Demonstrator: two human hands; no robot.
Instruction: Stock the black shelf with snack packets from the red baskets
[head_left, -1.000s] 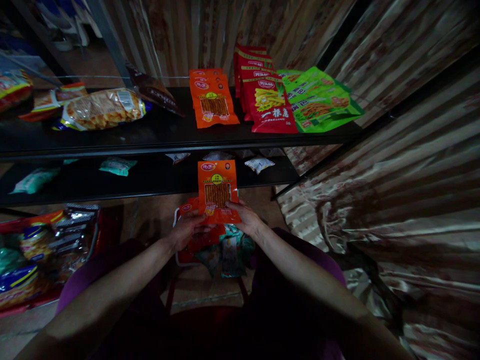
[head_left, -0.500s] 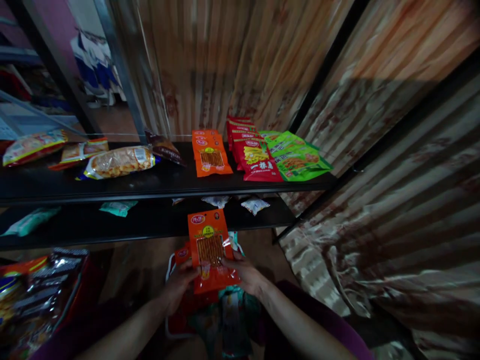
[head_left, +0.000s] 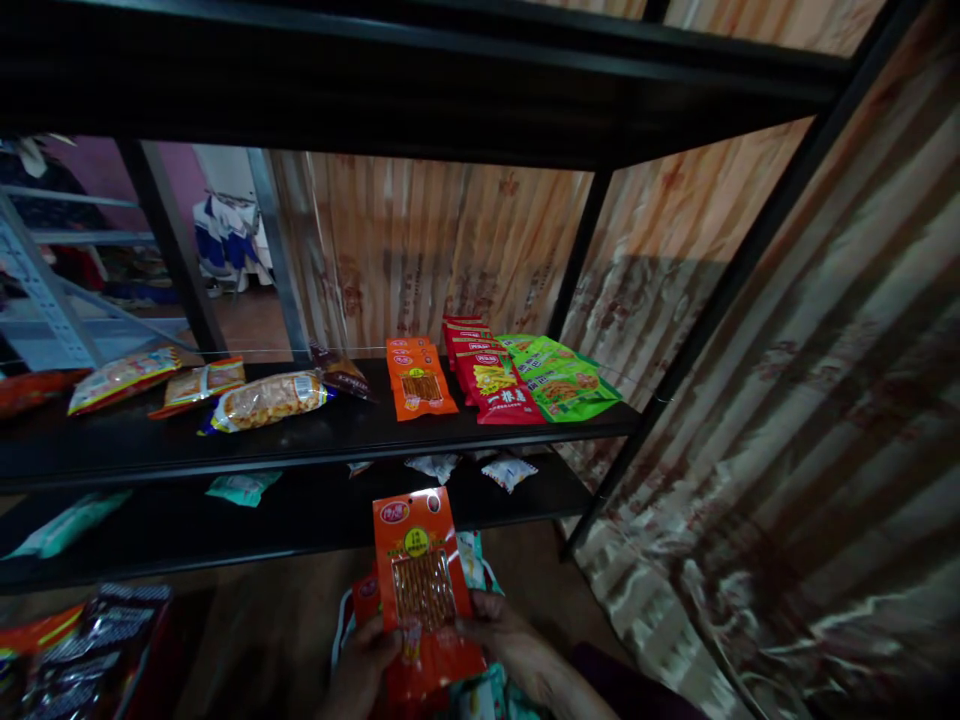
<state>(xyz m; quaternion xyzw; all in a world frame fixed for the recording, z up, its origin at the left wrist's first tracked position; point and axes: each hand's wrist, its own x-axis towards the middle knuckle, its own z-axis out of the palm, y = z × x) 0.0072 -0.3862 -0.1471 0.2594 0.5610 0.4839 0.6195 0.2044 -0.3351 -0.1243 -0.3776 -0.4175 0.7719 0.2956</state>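
An orange snack packet (head_left: 421, 585) with a clear window onto brown sticks is held upright between both hands, in front of the lower shelf. My left hand (head_left: 367, 660) grips its lower left edge, and my right hand (head_left: 499, 635) pinches the lower right edge. Just behind and below it are another red-orange packet (head_left: 366, 598) and teal-white packets (head_left: 480, 695), partly hidden by the hands. Matching orange packets (head_left: 420, 385) lean in a row on the upper shelf, beside red packets (head_left: 506, 390) and green packets (head_left: 570, 380).
The black shelf (head_left: 360, 440) also bears a clear bag of brown snacks (head_left: 270, 405) and other bags at left. Small white packets (head_left: 510, 472) and a teal packet (head_left: 244, 488) lie on the lower shelf (head_left: 300, 530). Dark shiny bags (head_left: 90, 640) sit lower left; a curtain (head_left: 810, 440) hangs right.
The view has tilted upward, bringing a higher black shelf into sight and shifting everything down. Both hands still hold the orange packet in about the same pose.
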